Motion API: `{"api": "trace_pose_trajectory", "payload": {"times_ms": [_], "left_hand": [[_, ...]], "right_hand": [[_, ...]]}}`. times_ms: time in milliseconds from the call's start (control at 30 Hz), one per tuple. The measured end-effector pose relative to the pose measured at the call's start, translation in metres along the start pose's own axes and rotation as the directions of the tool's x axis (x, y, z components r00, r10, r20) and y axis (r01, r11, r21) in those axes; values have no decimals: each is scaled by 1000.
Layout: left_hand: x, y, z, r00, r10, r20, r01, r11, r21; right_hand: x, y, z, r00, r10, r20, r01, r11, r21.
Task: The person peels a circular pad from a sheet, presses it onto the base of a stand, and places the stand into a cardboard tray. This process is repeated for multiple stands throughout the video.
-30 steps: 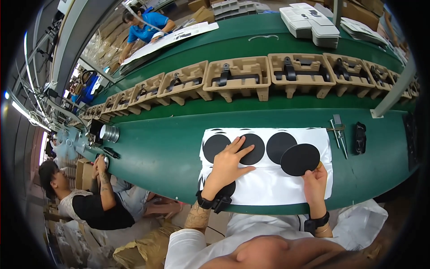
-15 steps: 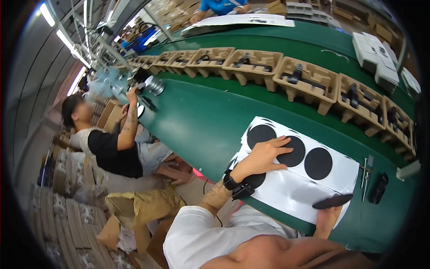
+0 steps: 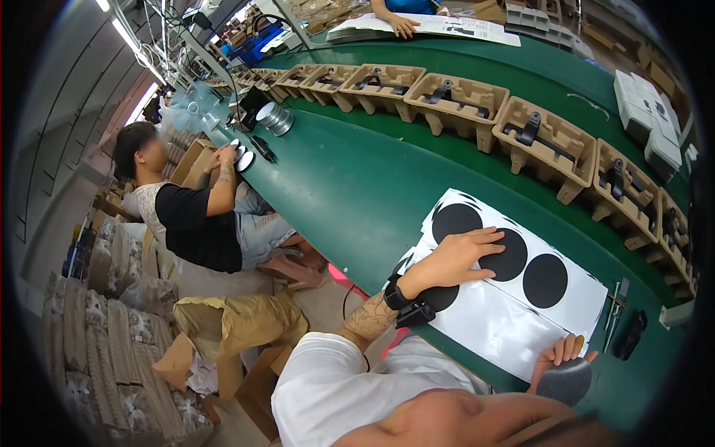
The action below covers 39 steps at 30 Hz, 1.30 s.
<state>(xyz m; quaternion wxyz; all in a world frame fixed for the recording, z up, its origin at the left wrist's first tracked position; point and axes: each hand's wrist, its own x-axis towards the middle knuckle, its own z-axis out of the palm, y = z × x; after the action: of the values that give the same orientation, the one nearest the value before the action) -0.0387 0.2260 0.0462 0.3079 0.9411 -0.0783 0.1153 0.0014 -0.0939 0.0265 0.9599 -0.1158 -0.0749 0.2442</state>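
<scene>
White glossy sheets (image 3: 491, 328) bearing several black round pads (image 3: 545, 281) lie on the green table in front of me. My left hand (image 3: 458, 257) rests on them with its fingers spread, fingertips over the middle pad (image 3: 504, 255) of the far row. At the near right edge of the sheets, my right hand (image 3: 550, 360) grips a loose round disc (image 3: 564, 382) by its rim. The disc's grey-black face is turned up. A small yellowish patch shows at one fingertip of that hand; what it is, I cannot tell.
Brown moulded trays (image 3: 547, 145) holding black parts form a row along the table (image 3: 350, 179). Metal calipers (image 3: 616, 313) and a black object (image 3: 631, 335) lie at right. A co-worker (image 3: 197, 205) sits at left near a wire spool (image 3: 275, 119); another person's hand (image 3: 404, 26) rests on printed sheets opposite.
My right hand has turned the disc, so its greyer face shows, and holds it lower. My left hand stays on the sheets. The co-worker at left has lowered a raised hand.
</scene>
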Motion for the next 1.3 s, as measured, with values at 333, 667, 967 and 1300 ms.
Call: {"api": "trace_pose_trajectory", "payload": {"times_ms": [333,667,967,1300], "left_hand": [[-6,-5,-10,1000,-8,28,8,1000,-28],[-11,-13,-17,999,19,26,-18,999,-48],[-13,-20,-25,999,35,32,-33,998,-57],[-19,-26,-33,998,25,50,-22,997,-68]], "right_hand": [[4,4,-10,995,-16,94,27,992,-122],[9,16,8,996,0,-85,-2,1000,-28],[12,24,15,998,30,-57,-34,997,-68],[14,45,19,998,-63,-28,59,992,-110]]}}
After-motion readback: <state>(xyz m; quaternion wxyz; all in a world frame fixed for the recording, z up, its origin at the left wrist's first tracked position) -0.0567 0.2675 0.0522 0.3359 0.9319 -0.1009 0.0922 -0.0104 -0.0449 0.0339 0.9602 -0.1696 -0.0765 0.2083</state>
